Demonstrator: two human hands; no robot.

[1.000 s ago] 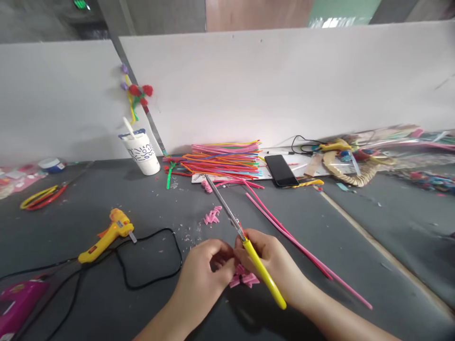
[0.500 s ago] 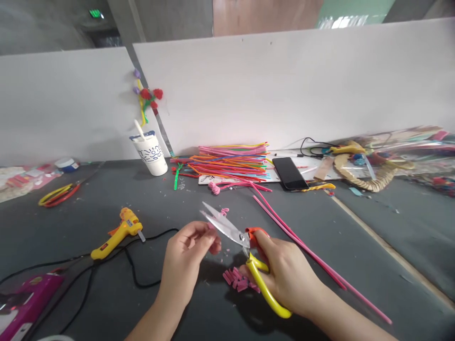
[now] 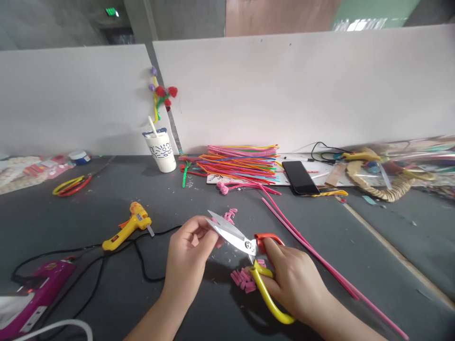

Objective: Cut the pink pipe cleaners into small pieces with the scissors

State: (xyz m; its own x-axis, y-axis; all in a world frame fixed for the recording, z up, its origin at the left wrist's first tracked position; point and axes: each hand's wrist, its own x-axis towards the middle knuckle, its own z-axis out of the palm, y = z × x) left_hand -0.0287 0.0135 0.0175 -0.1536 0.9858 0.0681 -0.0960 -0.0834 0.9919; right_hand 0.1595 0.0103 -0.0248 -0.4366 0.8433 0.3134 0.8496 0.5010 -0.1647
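My right hand grips scissors with one red and one yellow handle, their blades parted and pointing left. Pinched in the fingertips of my left hand is a small piece of pink pipe cleaner, mostly hidden by fingers and blades. The blade tips reach right up to those fingers. Below the scissors lies a pile of short pink cut pieces, partly covered by my right hand. Some curled pink bits rest just beyond the blades. Long pink pipe cleaners stretch along the table to the right.
Colourful pipe cleaners are stacked at the back, beside a phone and a white cup. Leftward lie a yellow glue gun, its black cable, a purple power strip and red-yellow pliers. A white partition stands behind.
The view has shifted, so the table items appear further right. The scissor blades now sit closer over my left fingertips. Both hands keep their holds.
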